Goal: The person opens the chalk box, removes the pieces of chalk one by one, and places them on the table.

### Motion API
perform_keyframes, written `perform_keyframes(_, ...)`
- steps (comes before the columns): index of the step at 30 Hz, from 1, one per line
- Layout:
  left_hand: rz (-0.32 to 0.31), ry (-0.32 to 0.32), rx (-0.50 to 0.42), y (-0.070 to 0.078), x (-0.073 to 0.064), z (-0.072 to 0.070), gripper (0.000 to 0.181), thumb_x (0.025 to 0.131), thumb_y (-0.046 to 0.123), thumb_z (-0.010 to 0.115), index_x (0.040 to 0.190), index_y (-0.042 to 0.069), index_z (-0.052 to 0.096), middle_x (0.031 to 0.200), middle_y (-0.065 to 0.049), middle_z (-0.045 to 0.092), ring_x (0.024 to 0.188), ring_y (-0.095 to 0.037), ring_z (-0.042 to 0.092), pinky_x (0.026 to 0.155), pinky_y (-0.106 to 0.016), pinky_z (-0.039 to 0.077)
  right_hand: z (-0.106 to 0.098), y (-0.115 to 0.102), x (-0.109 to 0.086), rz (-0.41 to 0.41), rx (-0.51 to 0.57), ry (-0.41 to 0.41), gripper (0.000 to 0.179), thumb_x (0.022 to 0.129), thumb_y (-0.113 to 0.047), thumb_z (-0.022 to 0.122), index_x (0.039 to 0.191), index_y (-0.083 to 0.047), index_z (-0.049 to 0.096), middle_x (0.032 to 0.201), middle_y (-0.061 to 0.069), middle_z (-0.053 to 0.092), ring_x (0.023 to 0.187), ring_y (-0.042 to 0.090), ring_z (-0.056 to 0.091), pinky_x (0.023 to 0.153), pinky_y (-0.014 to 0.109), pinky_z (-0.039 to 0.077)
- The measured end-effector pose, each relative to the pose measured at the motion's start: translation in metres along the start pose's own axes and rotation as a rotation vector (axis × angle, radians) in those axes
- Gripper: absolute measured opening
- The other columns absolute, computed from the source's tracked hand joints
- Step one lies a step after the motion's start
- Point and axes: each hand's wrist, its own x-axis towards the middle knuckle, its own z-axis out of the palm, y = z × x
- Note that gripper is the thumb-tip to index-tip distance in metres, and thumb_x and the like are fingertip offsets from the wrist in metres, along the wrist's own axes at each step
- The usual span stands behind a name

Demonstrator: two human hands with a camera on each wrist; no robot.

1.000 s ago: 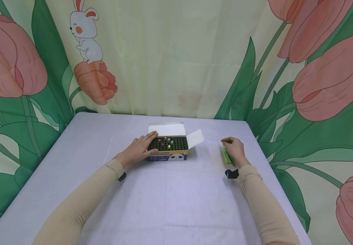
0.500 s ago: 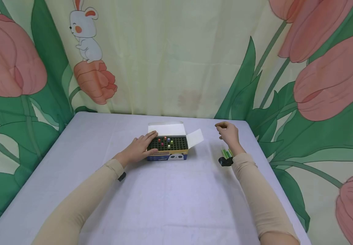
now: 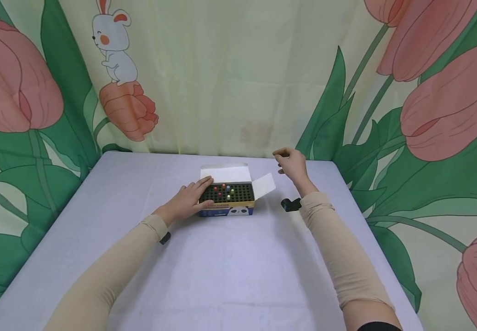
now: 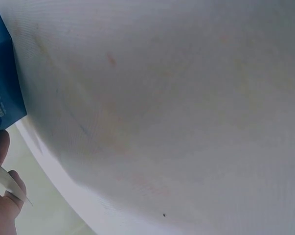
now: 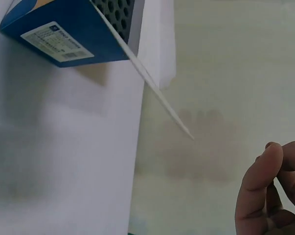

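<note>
In the head view a blue and yellow box (image 3: pixel 226 211) with a panda print stands on the table, its white lid (image 3: pixel 226 174) folded back. Several coloured, crayon-like sticks (image 3: pixel 219 195) stand in its black holed insert (image 3: pixel 244 193). My left hand (image 3: pixel 184 200) holds the box's left end, thumb along the front edge and fingers toward the back. My right hand (image 3: pixel 291 163) is raised to the right of the box, apart from it. In the right wrist view its thumb and index fingertips (image 5: pixel 272 154) meet; whether something small lies between them is not clear.
A white side flap (image 3: pixel 264 185) sticks out from the box's right end. White cloth covers the table (image 3: pixel 230 266). Behind its far edge hangs a flower-printed curtain (image 3: pixel 230 92). Black wrist cameras (image 3: pixel 291 205) sit on both wrists.
My right hand has risen from the green sticks at the right and moved left and away toward the table's far edge. The green sticks are now hidden. My left hand stays on the box.
</note>
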Motion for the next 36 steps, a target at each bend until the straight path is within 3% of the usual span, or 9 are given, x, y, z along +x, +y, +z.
perform_keyframes(13, 0.006, 0.015, -0.011, -0.001, -0.001, 0.000, 0.085, 0.104, 0.064, 0.045, 0.168, 0.017, 0.016, 0.173, -0.007, 0.019, 0.139, -0.040, 0.046, 0.106, -0.065, 0.035, 0.052, -0.016, -0.007, -0.053, -0.011, -0.071, 0.023, 0.105, -0.018, 0.059, 0.120, -0.007, 0.073, 0.119, 0.013, 0.068, 0.090, 0.024, 0.066, 0.063, 0.026, 0.059)
perform_keyframes(23, 0.005, 0.003, -0.009, 0.002, 0.000, -0.003, 0.084, 0.104, 0.063, 0.047, 0.168, 0.018, 0.016, 0.174, -0.005, 0.019, 0.139, -0.038, 0.047, 0.106, -0.061, 0.037, 0.073, -0.018, -0.017, -0.048, -0.043, -0.150, 0.021, 0.105, -0.019, 0.060, 0.118, -0.008, 0.072, 0.119, 0.013, 0.068, 0.086, 0.024, 0.067, 0.067, 0.034, 0.061)
perform_keyframes(27, 0.007, 0.001, 0.002, 0.001, 0.000, -0.002, 0.084, 0.104, 0.064, 0.045, 0.168, 0.018, 0.016, 0.174, -0.006, 0.019, 0.138, -0.038, 0.047, 0.105, -0.061, 0.038, 0.081, -0.016, -0.020, -0.068, -0.094, -0.205, 0.022, 0.105, -0.022, 0.061, 0.118, -0.008, 0.073, 0.120, 0.013, 0.069, 0.078, 0.023, 0.068, 0.071, 0.040, 0.062)
perform_keyframes(30, 0.009, 0.010, 0.003, -0.001, 0.000, -0.001, 0.085, 0.104, 0.065, 0.045, 0.168, 0.017, 0.017, 0.173, -0.006, 0.019, 0.137, -0.039, 0.047, 0.104, -0.062, 0.038, 0.088, -0.014, -0.022, -0.087, -0.142, -0.259, 0.023, 0.105, -0.023, 0.063, 0.119, -0.009, 0.073, 0.120, 0.012, 0.070, 0.074, 0.020, 0.068, 0.070, 0.036, 0.061)
perform_keyframes(36, 0.004, 0.012, 0.001, -0.003, 0.000, 0.001, 0.085, 0.103, 0.067, 0.043, 0.168, 0.020, 0.015, 0.174, -0.004, 0.018, 0.138, -0.039, 0.047, 0.105, -0.063, 0.038, 0.098, -0.011, -0.026, -0.109, -0.223, -0.375, 0.022, 0.102, -0.025, 0.068, 0.118, -0.011, 0.075, 0.117, 0.009, 0.073, 0.083, 0.020, 0.069, 0.070, 0.029, 0.058)
